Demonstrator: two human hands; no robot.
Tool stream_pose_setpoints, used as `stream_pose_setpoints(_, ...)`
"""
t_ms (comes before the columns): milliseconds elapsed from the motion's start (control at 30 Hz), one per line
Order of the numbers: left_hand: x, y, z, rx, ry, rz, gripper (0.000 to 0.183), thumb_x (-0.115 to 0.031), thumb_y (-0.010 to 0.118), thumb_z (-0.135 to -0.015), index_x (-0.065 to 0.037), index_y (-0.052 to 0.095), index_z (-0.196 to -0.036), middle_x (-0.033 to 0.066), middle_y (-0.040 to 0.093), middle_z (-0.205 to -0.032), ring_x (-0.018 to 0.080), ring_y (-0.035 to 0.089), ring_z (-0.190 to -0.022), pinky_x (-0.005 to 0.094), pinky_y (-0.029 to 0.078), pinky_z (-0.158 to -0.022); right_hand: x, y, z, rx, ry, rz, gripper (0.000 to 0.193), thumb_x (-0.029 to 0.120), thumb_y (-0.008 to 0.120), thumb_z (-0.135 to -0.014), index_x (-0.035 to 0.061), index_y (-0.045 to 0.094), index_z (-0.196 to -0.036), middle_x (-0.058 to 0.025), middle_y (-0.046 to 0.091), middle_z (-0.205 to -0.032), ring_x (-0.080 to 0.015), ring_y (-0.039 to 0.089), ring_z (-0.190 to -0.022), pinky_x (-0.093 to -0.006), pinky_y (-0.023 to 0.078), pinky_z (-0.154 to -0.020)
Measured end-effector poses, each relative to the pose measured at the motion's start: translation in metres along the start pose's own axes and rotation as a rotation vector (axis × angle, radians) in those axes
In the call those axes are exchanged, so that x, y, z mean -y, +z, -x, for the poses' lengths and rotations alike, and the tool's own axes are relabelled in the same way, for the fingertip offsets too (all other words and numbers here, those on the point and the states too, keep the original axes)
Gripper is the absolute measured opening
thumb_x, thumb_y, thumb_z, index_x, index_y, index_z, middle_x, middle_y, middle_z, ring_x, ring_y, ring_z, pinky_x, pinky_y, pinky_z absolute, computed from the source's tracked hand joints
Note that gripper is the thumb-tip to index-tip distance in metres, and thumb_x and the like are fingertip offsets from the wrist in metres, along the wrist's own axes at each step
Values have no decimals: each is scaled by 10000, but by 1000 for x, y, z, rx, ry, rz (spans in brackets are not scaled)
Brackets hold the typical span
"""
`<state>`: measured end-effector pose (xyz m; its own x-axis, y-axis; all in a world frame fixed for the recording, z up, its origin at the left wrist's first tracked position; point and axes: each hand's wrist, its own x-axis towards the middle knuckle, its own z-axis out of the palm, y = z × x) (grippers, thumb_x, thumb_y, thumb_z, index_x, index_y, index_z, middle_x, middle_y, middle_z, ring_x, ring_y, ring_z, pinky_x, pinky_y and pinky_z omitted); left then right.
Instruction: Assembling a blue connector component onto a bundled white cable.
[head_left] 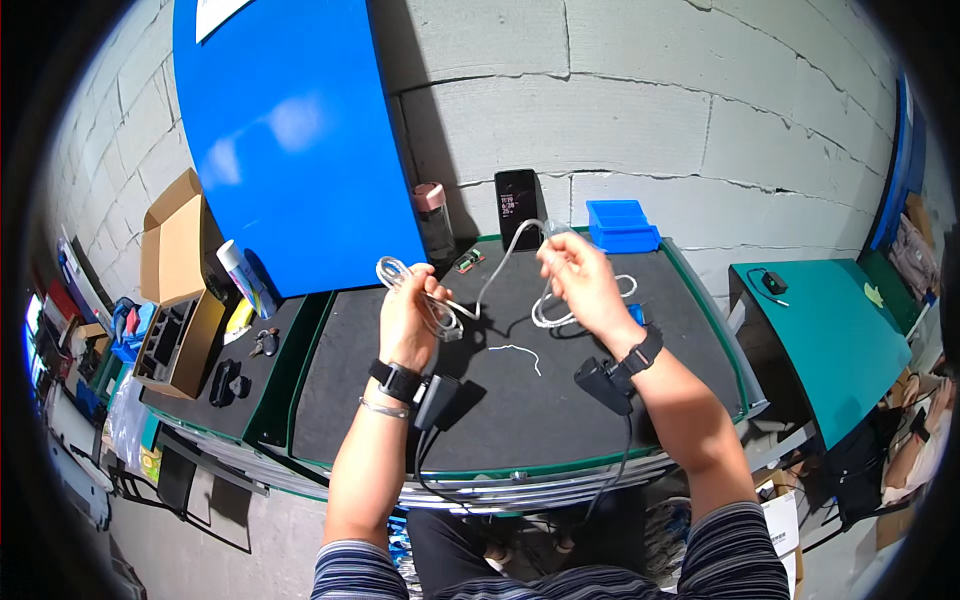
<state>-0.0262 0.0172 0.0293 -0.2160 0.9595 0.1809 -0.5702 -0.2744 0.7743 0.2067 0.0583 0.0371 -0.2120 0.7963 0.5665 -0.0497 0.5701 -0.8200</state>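
Observation:
A pale grey cable (pixel 492 276) runs between my two hands in a loose bend above the dark mat (pixel 480 410). My left hand (pixel 405 325) is closed round a coiled bundle of it, with loops showing above and below the fingers. Farther right, my right hand (pixel 588 290) pinches another stretch of the same cable. Loops of the cable (pixel 556 323) hang or lie under my right hand; whether they touch the mat I cannot tell. A short white string (pixel 520 349) lies between my forearms. Each wrist wears a black strap with a small black box and lead.
At the mat's back edge stand a pink-lidded bottle (pixel 434 222), a phone (pixel 517 208), a blue bin (pixel 622 227) and a small green circuit board (pixel 469 261). A blue panel (pixel 300 150) rises at the left, near an open cardboard box (pixel 180 335) and a spray can (pixel 246 277).

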Motion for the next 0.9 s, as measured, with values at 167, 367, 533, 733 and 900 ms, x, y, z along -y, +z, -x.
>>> stream_pose_setpoints(167, 0, -7, -5, 178, -32, -83, 344, -198, 532, -971, 8, 529, -1246, 103, 661, -1049, 188, 654, -933, 296, 538, -798, 1, -6, -3, -32, 44, -49, 138, 148, 588, -964, 22, 603, -1019, -2, 593, -745, -25, 489, -556, -192, 412, -504)
stream_pose_setpoints(367, 14, 9, 14, 536, -129, -266, 501, -296, 536, -989, -14, 424, -1388, 136, 581, -1291, 215, 567, -1191, 361, 461, -964, 7, 12, 10, 148, 93, -53, 174, 91, 567, -966, 26, 547, -1125, -49, 627, -836, -60, 607, -651, -211, 495, -564)
stream_pose_setpoints(533, 28, 10, 18, 652, -80, -505, 341, -216, 511, -1012, -11, 514, -1284, 48, 633, -1059, 146, 610, -996, 291, 491, -886, 15, 22, 18, 312, 25, -71, 307, 129, 536, -987, 7, 537, -1269, -59, 603, -1091, -115, 627, -909, -254, 534, -772)
stream_pose_setpoints(733, 20, -5, 0, 272, -103, -101, 222, -287, 529, -1002, -68, 560, -980, -26, 522, -736, 93, 525, -658, 299, 516, -751, 32, 15, 20, 289, -8, -144, 159, 120, 572, -961, 9, 600, -1071, -28, 597, -922, -55, 567, -780, -197, 474, -661)
stream_pose_setpoints(900, -2, -18, -12, 172, -50, 236, 231, -300, 488, -1018, -76, 533, -980, -44, 463, -695, 87, 501, -628, 328, 526, -773, 26, 20, 30, 994, 391, 20, 352, 344, 519, -1000, 14, 641, -985, -15, 634, -785, -69, 592, -599, -201, 463, -538)
